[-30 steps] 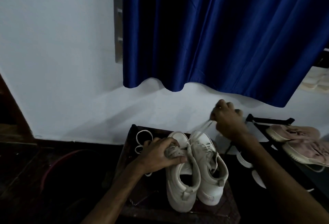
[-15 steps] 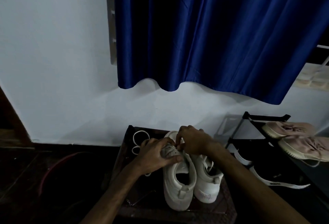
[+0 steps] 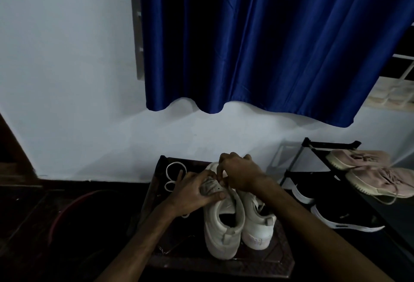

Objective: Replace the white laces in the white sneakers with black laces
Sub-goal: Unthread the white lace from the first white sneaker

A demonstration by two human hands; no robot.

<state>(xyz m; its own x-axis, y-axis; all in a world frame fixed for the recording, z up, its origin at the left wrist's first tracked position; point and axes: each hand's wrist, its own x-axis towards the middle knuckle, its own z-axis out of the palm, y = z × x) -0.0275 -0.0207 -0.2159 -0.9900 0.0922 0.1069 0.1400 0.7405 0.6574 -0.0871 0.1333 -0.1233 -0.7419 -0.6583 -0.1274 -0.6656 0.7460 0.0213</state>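
Note:
Two white sneakers stand side by side on a dark stool (image 3: 280,257), heels toward me. My left hand (image 3: 192,192) grips the tongue and upper of the left sneaker (image 3: 221,225). My right hand (image 3: 239,174) is curled over the lace area between the left sneaker and the right sneaker (image 3: 259,225), fingertips pinching at the eyelets; what it pinches is hidden. A loose white lace (image 3: 172,174) lies in loops on the stool behind my left hand. No black lace shows in the dim light.
A black shoe rack (image 3: 313,147) at the right holds pink sneakers (image 3: 376,174) and black sneakers (image 3: 345,221). A blue curtain (image 3: 268,46) hangs on the white wall behind. A dark red-rimmed tub (image 3: 74,210) sits on the floor at the left.
One second ago my right hand was pulling a white lace up and to the right. It has since come back down to the sneakers' eyelets. My left hand kept its grip.

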